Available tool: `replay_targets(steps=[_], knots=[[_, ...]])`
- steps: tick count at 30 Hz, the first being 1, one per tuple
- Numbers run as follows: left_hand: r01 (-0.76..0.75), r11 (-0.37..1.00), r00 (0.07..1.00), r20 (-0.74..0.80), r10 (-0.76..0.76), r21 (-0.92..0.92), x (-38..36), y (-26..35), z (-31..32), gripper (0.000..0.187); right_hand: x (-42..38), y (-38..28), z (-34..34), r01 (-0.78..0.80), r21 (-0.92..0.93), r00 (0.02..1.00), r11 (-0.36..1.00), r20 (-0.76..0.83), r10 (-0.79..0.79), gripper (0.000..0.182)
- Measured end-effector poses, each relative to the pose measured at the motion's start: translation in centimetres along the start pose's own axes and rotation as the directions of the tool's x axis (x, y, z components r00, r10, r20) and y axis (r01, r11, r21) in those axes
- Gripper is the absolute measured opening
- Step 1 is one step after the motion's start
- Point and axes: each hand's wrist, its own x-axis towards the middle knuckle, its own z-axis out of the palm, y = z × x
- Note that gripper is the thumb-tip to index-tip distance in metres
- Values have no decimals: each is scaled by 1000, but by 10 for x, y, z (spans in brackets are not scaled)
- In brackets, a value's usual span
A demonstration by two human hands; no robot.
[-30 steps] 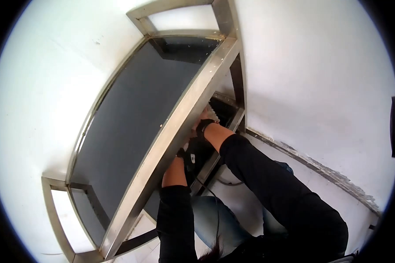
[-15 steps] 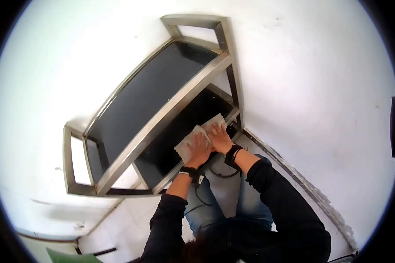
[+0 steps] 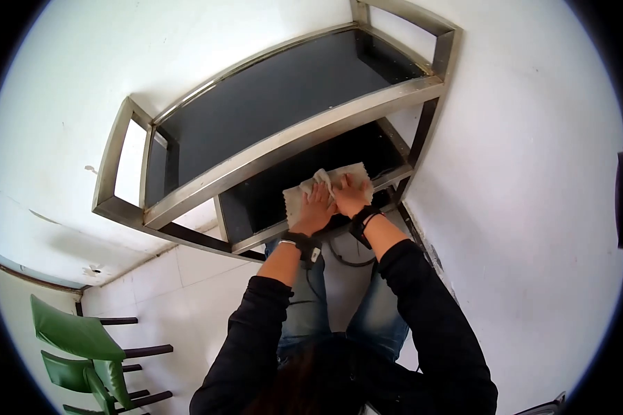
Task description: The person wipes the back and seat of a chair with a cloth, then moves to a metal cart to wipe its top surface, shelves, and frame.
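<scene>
A pale beige cloth [image 3: 294,199] with zigzag edges lies on the black lower shelf [image 3: 259,196] of a metal-framed stand, creased up in the middle. My left hand [image 3: 314,209] rests flat on the cloth's left half, its fingers spread. Close beside it, my right hand [image 3: 351,197] presses on the right half with the fingers apart. Neither hand is closed round the cloth. Both wrists wear dark bands, and a cable hangs from the left one.
Above the hands is the stand's glossy dark top shelf [image 3: 277,104], edged by a metal front rail [image 3: 291,149]. White walls meet behind the stand. Green chairs [image 3: 76,328] are at lower left, and a cable [image 3: 349,261] loops below the lower shelf.
My view has turned, so the stand sits more level and the green chairs show more fully. Both hands stay flat on the cloth, whose middle fold now stands up more.
</scene>
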Motion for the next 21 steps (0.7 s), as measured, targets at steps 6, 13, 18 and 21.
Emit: replay_targets(steps=[6, 13, 18, 21], knots=[[85, 994, 995, 49, -82, -67, -7, -53, -27, 59, 37, -47, 3, -25, 1, 1000, 1000, 16, 25, 39], [204, 960, 962, 219, -161, -193, 40, -106, -29, 61, 113, -56, 27, -210, 206, 969, 956, -84, 231, 40], [110, 983, 966, 247, -71, -150, 69, -141, -27, 61, 115, -67, -32, -264, 261, 949, 928, -103, 299, 39], [80, 990, 963, 264, -48, -115, 75, -135, -40, 62, 106, -70, -54, -302, 448, 933, 841, -41, 357, 41]])
